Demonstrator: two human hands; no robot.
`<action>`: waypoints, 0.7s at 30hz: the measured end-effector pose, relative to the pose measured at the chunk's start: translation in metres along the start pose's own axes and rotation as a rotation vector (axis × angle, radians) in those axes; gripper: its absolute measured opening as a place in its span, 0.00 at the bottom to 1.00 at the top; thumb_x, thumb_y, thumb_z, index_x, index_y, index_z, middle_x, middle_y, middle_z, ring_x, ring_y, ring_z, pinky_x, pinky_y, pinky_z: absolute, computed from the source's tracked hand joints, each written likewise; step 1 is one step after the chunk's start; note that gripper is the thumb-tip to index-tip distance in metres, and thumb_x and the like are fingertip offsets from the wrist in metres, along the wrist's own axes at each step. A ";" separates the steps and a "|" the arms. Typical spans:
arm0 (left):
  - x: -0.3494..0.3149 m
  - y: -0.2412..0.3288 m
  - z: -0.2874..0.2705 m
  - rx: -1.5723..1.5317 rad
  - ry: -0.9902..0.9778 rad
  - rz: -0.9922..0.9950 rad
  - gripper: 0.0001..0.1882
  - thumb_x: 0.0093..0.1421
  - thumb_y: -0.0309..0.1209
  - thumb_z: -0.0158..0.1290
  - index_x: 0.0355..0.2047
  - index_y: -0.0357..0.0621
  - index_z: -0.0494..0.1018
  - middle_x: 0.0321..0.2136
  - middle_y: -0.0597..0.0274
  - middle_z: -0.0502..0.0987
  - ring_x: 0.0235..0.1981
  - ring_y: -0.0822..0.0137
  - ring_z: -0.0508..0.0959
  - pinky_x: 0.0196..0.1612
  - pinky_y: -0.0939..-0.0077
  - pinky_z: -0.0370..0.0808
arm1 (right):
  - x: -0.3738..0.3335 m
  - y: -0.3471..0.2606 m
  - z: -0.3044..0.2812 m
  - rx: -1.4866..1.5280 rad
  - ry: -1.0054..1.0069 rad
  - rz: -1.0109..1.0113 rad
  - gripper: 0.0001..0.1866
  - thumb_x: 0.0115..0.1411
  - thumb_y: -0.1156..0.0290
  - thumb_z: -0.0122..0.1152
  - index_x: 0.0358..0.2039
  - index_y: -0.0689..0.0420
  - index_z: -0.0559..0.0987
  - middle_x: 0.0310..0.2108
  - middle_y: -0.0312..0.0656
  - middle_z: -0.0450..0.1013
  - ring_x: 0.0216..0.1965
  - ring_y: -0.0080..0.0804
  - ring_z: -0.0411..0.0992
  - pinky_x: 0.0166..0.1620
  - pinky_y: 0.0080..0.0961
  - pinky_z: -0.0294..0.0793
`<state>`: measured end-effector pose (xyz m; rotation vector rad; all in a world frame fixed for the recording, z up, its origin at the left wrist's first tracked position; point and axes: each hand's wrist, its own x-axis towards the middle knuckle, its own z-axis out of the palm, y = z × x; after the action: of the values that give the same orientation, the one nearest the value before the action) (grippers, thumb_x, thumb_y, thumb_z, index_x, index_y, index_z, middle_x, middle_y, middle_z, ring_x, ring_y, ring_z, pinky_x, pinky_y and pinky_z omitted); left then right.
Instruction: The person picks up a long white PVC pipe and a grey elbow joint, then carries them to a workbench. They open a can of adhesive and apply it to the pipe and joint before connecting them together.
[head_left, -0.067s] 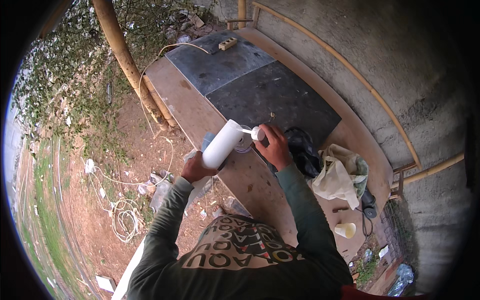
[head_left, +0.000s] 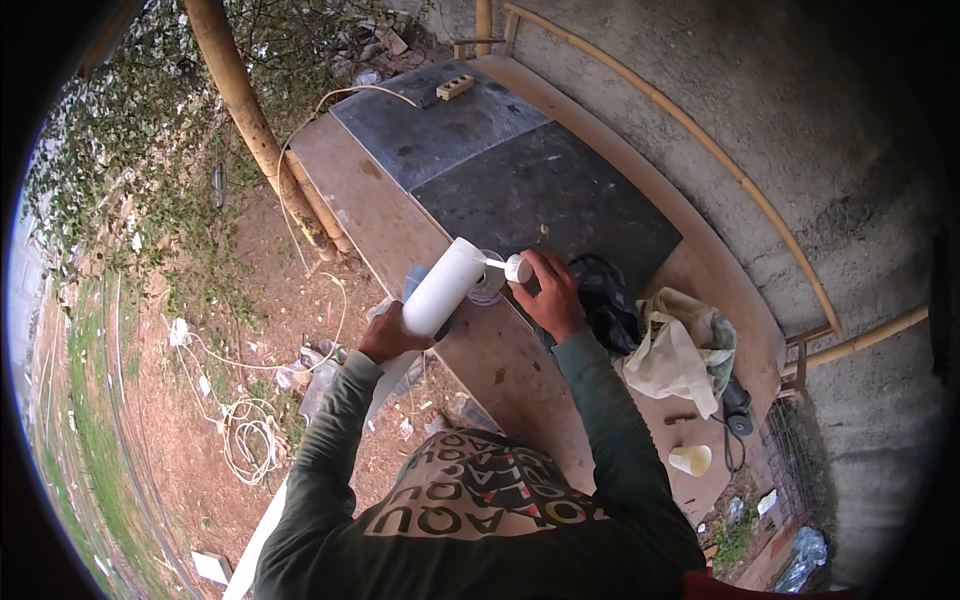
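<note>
My left hand (head_left: pixel 388 333) is wrapped round the lower part of a white cylindrical bottle (head_left: pixel 443 288), which leans with its top end up and to the right. Between the fingertips of my right hand (head_left: pixel 552 297) is a small round white cap (head_left: pixel 517 268). A thin white strip spans from the bottle's top end to the cap; whether it is a spout or liquid I cannot tell. Just below that strip, a clear round container (head_left: pixel 487 292) sits on the table, partly hidden by the bottle.
Dark panels (head_left: pixel 540 190) cover part of the brown table (head_left: pixel 345 185). A power strip (head_left: pixel 455 87) lies at the far end. Right of my right hand are a black plastic bag (head_left: pixel 605 310), a pale cloth bag (head_left: pixel 672 355), a dark-handled tool (head_left: pixel 737 408) and a yellowish cup (head_left: pixel 690 460).
The bottle and my left hand have shifted very slightly left. Everything else looks the same.
</note>
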<state>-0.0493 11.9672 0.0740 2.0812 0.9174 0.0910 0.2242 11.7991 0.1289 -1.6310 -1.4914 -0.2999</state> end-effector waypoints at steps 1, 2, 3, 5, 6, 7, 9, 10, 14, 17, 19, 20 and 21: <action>0.001 0.005 -0.008 -0.056 -0.024 0.019 0.43 0.38 0.47 0.72 0.50 0.33 0.69 0.43 0.42 0.79 0.45 0.48 0.80 0.50 0.58 0.76 | -0.002 0.001 -0.003 0.007 -0.004 0.019 0.25 0.49 0.72 0.72 0.48 0.59 0.76 0.42 0.48 0.75 0.41 0.47 0.75 0.43 0.41 0.75; 0.002 0.011 -0.015 -0.078 -0.079 -0.036 0.42 0.39 0.46 0.71 0.50 0.33 0.71 0.43 0.43 0.80 0.44 0.50 0.81 0.50 0.59 0.76 | -0.004 0.001 -0.005 0.018 0.008 0.025 0.25 0.49 0.72 0.72 0.48 0.59 0.76 0.42 0.48 0.75 0.41 0.47 0.75 0.42 0.41 0.75; 0.002 0.017 -0.021 -0.176 -0.124 0.042 0.41 0.39 0.45 0.71 0.50 0.32 0.72 0.43 0.45 0.80 0.43 0.53 0.81 0.50 0.61 0.76 | -0.002 0.001 -0.006 0.011 0.011 0.047 0.25 0.49 0.72 0.72 0.49 0.59 0.76 0.42 0.47 0.75 0.40 0.46 0.75 0.42 0.40 0.75; 0.004 0.027 -0.033 -0.331 -0.250 0.082 0.39 0.40 0.44 0.69 0.50 0.32 0.74 0.43 0.49 0.80 0.42 0.58 0.80 0.50 0.63 0.75 | 0.002 0.001 -0.006 0.006 0.051 0.082 0.26 0.49 0.72 0.72 0.49 0.59 0.75 0.42 0.46 0.75 0.39 0.44 0.74 0.42 0.40 0.75; 0.004 0.030 -0.034 -0.296 -0.288 0.052 0.41 0.40 0.44 0.69 0.51 0.31 0.72 0.43 0.49 0.80 0.44 0.58 0.79 0.51 0.63 0.74 | 0.004 0.000 -0.004 -0.007 0.055 0.049 0.26 0.49 0.72 0.72 0.49 0.59 0.75 0.42 0.46 0.76 0.39 0.43 0.74 0.42 0.39 0.75; 0.006 0.031 -0.036 -0.290 -0.303 0.055 0.43 0.40 0.44 0.70 0.53 0.30 0.70 0.44 0.48 0.79 0.45 0.58 0.79 0.53 0.64 0.73 | 0.007 0.000 -0.001 -0.019 0.056 0.038 0.26 0.49 0.72 0.72 0.49 0.59 0.76 0.42 0.46 0.76 0.38 0.43 0.74 0.42 0.39 0.75; 0.010 0.028 -0.034 -0.340 -0.363 0.087 0.46 0.42 0.44 0.69 0.57 0.29 0.66 0.47 0.48 0.78 0.49 0.58 0.77 0.56 0.64 0.71 | 0.008 0.000 0.005 -0.017 0.052 0.038 0.26 0.49 0.71 0.72 0.50 0.58 0.76 0.42 0.45 0.76 0.37 0.41 0.74 0.42 0.38 0.75; 0.012 0.024 -0.033 -0.395 -0.408 0.118 0.47 0.42 0.44 0.69 0.58 0.30 0.65 0.49 0.48 0.77 0.50 0.58 0.76 0.58 0.65 0.70 | 0.007 0.001 0.008 -0.003 0.049 0.048 0.26 0.49 0.70 0.72 0.50 0.58 0.76 0.42 0.45 0.76 0.37 0.41 0.74 0.42 0.38 0.75; 0.023 -0.003 -0.033 -0.593 -0.483 0.095 0.51 0.47 0.46 0.67 0.66 0.33 0.59 0.57 0.51 0.72 0.57 0.59 0.72 0.62 0.66 0.65 | -0.012 0.003 0.014 0.042 0.123 0.084 0.26 0.50 0.69 0.72 0.50 0.58 0.76 0.43 0.44 0.76 0.36 0.39 0.74 0.42 0.38 0.75; 0.029 -0.022 -0.041 -0.714 -0.569 0.126 0.53 0.50 0.49 0.66 0.68 0.34 0.55 0.60 0.51 0.69 0.60 0.59 0.68 0.64 0.65 0.62 | -0.029 0.007 0.015 0.046 0.069 0.185 0.26 0.52 0.67 0.71 0.51 0.57 0.75 0.44 0.46 0.76 0.44 0.48 0.74 0.49 0.43 0.73; 0.033 -0.033 -0.046 -0.769 -0.637 0.096 0.52 0.51 0.52 0.65 0.67 0.34 0.56 0.56 0.49 0.71 0.55 0.57 0.74 0.59 0.63 0.69 | -0.037 0.009 0.018 0.085 0.046 0.275 0.26 0.52 0.67 0.71 0.51 0.57 0.75 0.44 0.46 0.76 0.44 0.47 0.74 0.49 0.42 0.73; 0.035 -0.038 -0.048 -0.801 -0.650 0.058 0.50 0.51 0.52 0.65 0.65 0.34 0.59 0.52 0.48 0.74 0.52 0.56 0.76 0.55 0.62 0.73 | -0.039 0.010 0.021 0.104 0.029 0.321 0.26 0.52 0.67 0.71 0.51 0.57 0.75 0.44 0.46 0.76 0.43 0.47 0.75 0.49 0.41 0.73; 0.037 -0.045 -0.049 -0.850 -0.676 0.030 0.48 0.51 0.53 0.65 0.63 0.33 0.62 0.48 0.47 0.77 0.49 0.56 0.79 0.51 0.62 0.77 | -0.040 0.011 0.024 0.084 0.072 0.291 0.26 0.52 0.68 0.71 0.51 0.57 0.75 0.44 0.45 0.76 0.40 0.43 0.74 0.46 0.39 0.74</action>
<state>-0.0658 12.0406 0.0639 1.1910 0.3246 -0.1749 0.2151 11.7904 0.0827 -1.7232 -1.1776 -0.1304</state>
